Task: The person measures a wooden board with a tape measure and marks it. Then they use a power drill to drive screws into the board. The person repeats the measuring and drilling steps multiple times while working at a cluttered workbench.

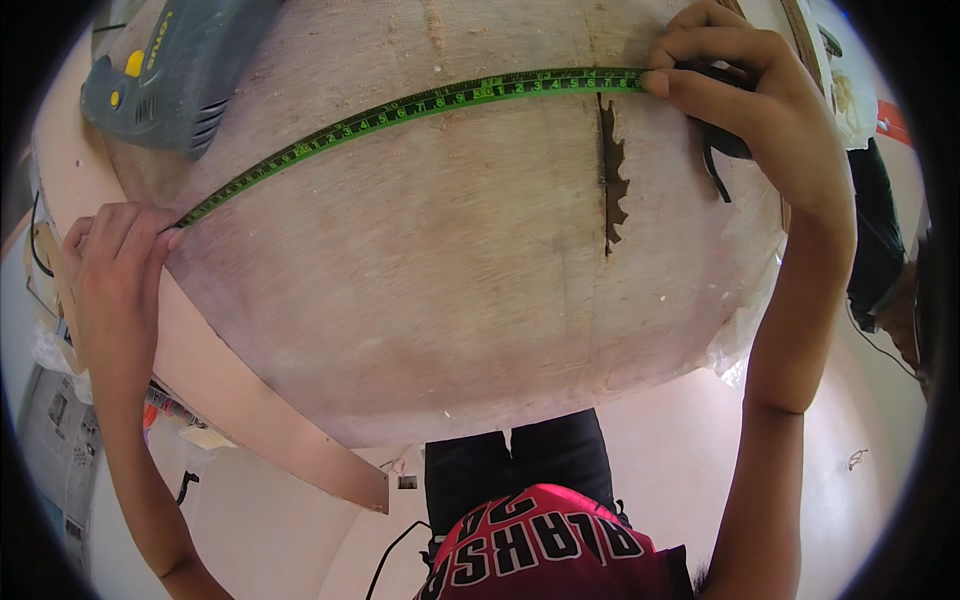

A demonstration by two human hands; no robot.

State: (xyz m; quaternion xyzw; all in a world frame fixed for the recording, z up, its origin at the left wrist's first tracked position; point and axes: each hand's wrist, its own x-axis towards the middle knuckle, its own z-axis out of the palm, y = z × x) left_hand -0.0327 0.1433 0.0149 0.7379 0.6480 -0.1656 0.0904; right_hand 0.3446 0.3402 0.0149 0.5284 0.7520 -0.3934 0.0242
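Note:
A green tape measure (440, 105) is stretched across a pale plywood board (420, 270). My left hand (118, 262) pinches the tape's end at the board's left edge. Far right, my right hand (760, 90) grips the tape where it meets its dark case, which my fingers partly hide; a black strap (716, 172) hangs from it. Just left of my right hand, a toothed saw blade (614, 180) stands up through a slot in the board, and the tape passes over the slot's far end.
A grey power tool (175, 85) with yellow buttons lies at the board's far left. A long pinkish board (270, 390) runs along the left side. Newspaper (60, 430) lies at the lower left; plastic sheeting (740, 340) shows by the right edge. A dark-clothed leg (878, 230) is at the far right.

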